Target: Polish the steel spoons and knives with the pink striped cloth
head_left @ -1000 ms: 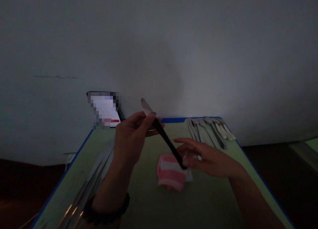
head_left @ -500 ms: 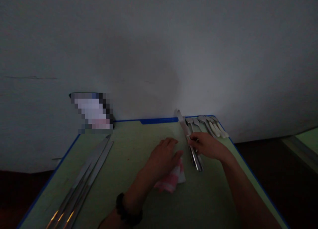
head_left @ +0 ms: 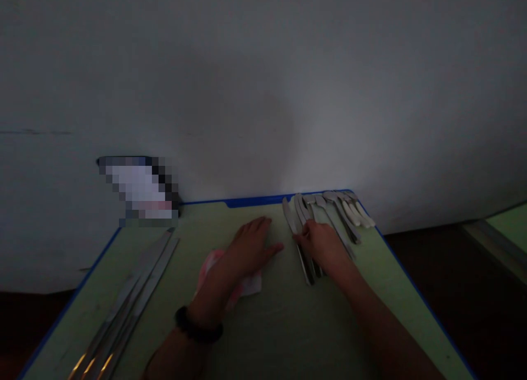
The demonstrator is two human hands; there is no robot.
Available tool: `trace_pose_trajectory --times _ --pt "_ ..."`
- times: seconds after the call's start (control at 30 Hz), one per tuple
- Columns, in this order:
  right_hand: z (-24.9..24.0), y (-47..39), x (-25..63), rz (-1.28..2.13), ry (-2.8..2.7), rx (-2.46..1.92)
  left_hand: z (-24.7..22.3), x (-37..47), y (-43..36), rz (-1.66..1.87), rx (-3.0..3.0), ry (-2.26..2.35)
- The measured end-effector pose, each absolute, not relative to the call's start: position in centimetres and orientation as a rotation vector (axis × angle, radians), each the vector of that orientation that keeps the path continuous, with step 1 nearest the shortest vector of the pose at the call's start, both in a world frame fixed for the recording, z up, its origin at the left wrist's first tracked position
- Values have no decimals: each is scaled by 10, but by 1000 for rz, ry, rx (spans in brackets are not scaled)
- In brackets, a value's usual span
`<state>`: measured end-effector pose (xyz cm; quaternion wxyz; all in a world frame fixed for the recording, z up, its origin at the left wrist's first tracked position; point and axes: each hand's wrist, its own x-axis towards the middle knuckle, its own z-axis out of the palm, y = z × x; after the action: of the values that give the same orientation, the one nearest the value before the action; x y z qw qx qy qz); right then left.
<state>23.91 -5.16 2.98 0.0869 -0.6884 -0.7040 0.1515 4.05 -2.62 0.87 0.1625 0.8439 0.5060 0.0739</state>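
My left hand (head_left: 249, 251) is open, palm down, with its fingers stretched out. Partly under its wrist and forearm lies a crumpled pink and white cloth (head_left: 251, 285). My right hand (head_left: 324, 245) has its fingers pinched on a metal table knife (head_left: 290, 215), whose blade points at the wall and whose handle points towards me. Right beside it, other metal cutlery (head_left: 302, 207) lies side by side, partly covered by that hand. Further right are several spoons (head_left: 329, 204) and some pieces with white handles (head_left: 354, 212).
Three long knives (head_left: 144, 281) lie along the table's left side. A phone with a blurred screen (head_left: 140, 188) leans on the wall (head_left: 263, 94) at the back left. The green table (head_left: 280, 325) has a blue rim; another green surface (head_left: 510, 232) stands far right.
The table knife has moved left and now lies beside the other cutlery. My left hand and the cloth have shifted left. The view has turned slightly.
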Motion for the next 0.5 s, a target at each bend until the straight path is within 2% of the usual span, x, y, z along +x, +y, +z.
trace_pose_trajectory --times 0.17,0.33,0.5 --pt "19 -84 260 221 -1987 -2036 -7 79 -9 320 2514 1362" --pt "1 -107 266 238 -1984 -2016 -17 87 -6 325 2569 1340" --pt "6 -103 261 248 -2073 -2079 -20 89 -9 300 2618 1373"
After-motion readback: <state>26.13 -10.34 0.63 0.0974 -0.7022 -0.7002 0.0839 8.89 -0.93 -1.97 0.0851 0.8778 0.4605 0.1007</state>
